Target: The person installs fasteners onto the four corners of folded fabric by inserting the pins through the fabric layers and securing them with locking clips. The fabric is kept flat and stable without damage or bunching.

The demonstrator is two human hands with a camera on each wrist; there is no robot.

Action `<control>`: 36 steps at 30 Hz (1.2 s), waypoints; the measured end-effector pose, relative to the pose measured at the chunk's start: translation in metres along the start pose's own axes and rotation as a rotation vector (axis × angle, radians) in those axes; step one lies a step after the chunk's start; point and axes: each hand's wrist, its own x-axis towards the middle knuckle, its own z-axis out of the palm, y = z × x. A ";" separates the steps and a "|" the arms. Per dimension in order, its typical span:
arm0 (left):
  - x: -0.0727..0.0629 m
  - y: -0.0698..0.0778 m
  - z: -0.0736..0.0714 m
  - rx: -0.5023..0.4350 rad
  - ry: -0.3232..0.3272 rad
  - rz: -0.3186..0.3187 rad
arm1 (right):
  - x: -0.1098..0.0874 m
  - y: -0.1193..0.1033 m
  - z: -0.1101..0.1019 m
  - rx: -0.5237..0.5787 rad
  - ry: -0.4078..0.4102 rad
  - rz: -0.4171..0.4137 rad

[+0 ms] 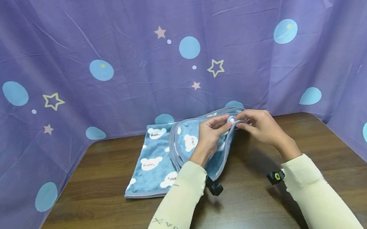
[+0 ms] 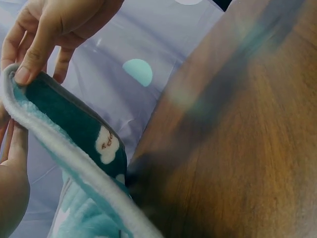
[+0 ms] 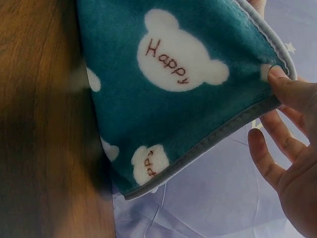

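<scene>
A blue fleece blanket (image 1: 149,151) with white bear heads and grey edging lies on the table, its right part folded over in layers and lifted. My left hand (image 1: 211,136) pinches the raised edge between thumb and fingers. Just to its right, my right hand (image 1: 261,126) pinches the same edge near a corner. In the right wrist view the right thumb (image 3: 287,87) presses on the blanket's teal face (image 3: 198,111), which hangs down. The left wrist view shows the grey edging (image 2: 89,168) running down from both hands; the left fingers are partly hidden behind it.
The brown wooden table (image 1: 78,217) extends around the blanket. A purple curtain (image 1: 148,68) with stars and blue dots hangs behind and along both sides. Small black wrist cameras (image 1: 214,187) are strapped over the pale sleeves (image 1: 174,218).
</scene>
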 end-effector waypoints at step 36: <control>-0.014 0.012 -0.034 0.131 -0.001 -0.089 | -0.003 0.004 -0.008 -0.024 -0.230 -0.040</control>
